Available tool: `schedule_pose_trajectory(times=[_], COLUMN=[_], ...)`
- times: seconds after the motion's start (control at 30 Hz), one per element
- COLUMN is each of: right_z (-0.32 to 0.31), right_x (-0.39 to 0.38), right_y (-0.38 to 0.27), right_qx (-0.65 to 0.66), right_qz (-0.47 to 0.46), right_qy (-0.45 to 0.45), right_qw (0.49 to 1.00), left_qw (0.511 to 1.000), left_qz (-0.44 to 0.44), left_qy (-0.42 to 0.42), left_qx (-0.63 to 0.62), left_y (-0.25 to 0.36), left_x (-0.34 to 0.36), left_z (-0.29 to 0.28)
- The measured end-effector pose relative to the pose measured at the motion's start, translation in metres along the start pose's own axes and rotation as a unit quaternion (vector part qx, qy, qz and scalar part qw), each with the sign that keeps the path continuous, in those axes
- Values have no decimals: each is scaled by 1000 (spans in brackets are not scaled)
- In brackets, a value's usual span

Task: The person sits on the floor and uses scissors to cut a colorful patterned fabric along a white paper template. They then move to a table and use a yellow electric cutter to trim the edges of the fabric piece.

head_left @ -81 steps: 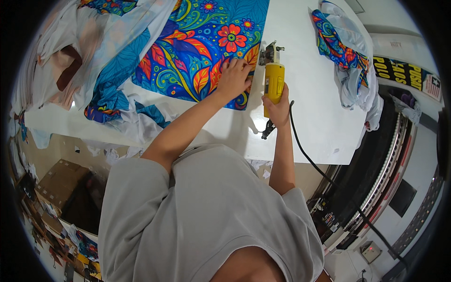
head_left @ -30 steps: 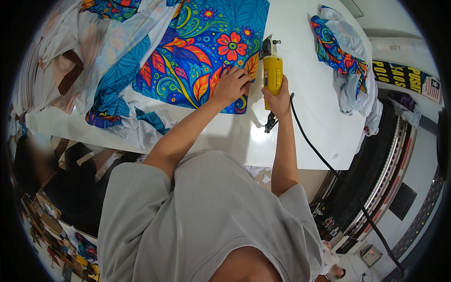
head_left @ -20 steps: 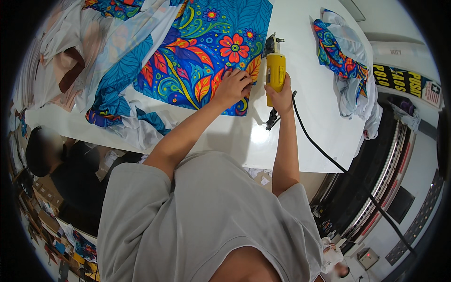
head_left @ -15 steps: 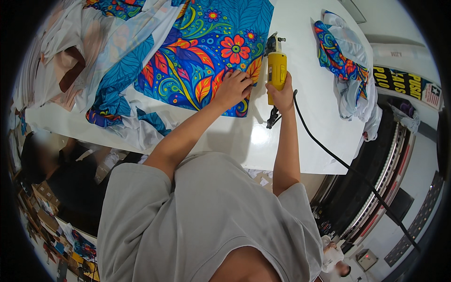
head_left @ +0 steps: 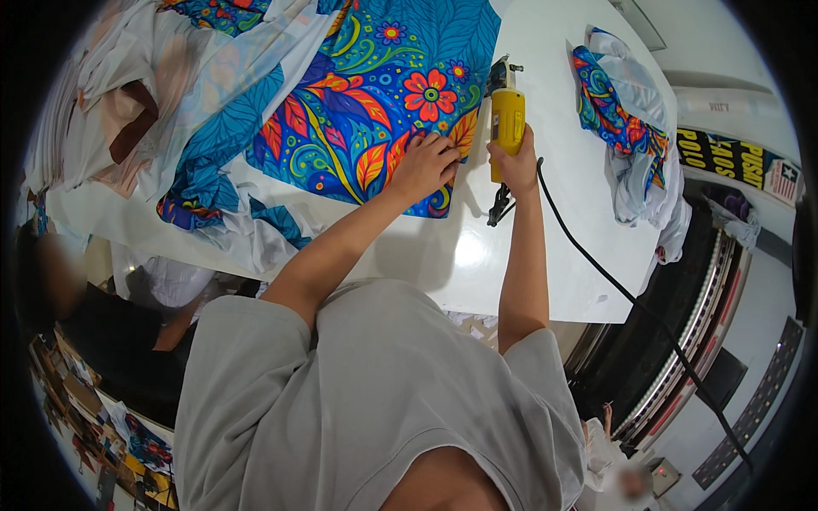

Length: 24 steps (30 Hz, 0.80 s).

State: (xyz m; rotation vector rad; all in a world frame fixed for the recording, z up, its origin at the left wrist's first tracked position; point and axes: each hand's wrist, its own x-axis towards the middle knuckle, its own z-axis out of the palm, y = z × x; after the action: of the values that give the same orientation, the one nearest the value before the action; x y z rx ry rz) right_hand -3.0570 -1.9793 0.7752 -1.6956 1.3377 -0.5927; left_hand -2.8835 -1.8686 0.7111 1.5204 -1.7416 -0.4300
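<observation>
A floral printed cloth [head_left: 349, 111] in blue, orange and red lies flat on the white table [head_left: 554, 247]. My left hand [head_left: 423, 169] presses on its near right part, fingers bent and a little apart on the print. In my right hand [head_left: 518, 163] is a yellow handheld electric cloth cutter [head_left: 508, 123], fingers wrapped round its body. Its metal head [head_left: 504, 72] points away from me, close beside the cloth's right edge; I cannot tell whether the blade touches the cloth. A black cord [head_left: 588, 255] trails from the cutter toward the lower right.
Crumpled white and printed fabric [head_left: 213, 170] heaps on the table's left side. Another bundle of printed offcuts [head_left: 626, 128] hangs over its right edge. A long dark machine [head_left: 673, 332] stands beyond at the right. One person [head_left: 111, 332] is at left, another [head_left: 605, 460] at lower right.
My hands and the cutter have barely moved against the cloth; the view has shifted slightly. The people at left and lower right have changed position.
</observation>
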Motion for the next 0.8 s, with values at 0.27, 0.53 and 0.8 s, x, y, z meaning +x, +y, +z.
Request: schedule_pose_trajectory(times=[0.27, 0.53, 0.8], right_z=[-1, -3, -6], right_x=[19, 38, 56], right_y=[1, 8, -3], right_qx=[-3, -4, 8], right_qz=[31, 14, 31], right_qy=[6, 7, 1], right_qw=[999, 1000, 999], left_qw=[1000, 1000, 1000], left_qz=[-7, -10, -9], left_qy=[1, -5, -2], left_qx=[-19, -16, -27], left_y=[-1, 1, 0], left_x=[0, 0, 0], left_z=[0, -2, -1])
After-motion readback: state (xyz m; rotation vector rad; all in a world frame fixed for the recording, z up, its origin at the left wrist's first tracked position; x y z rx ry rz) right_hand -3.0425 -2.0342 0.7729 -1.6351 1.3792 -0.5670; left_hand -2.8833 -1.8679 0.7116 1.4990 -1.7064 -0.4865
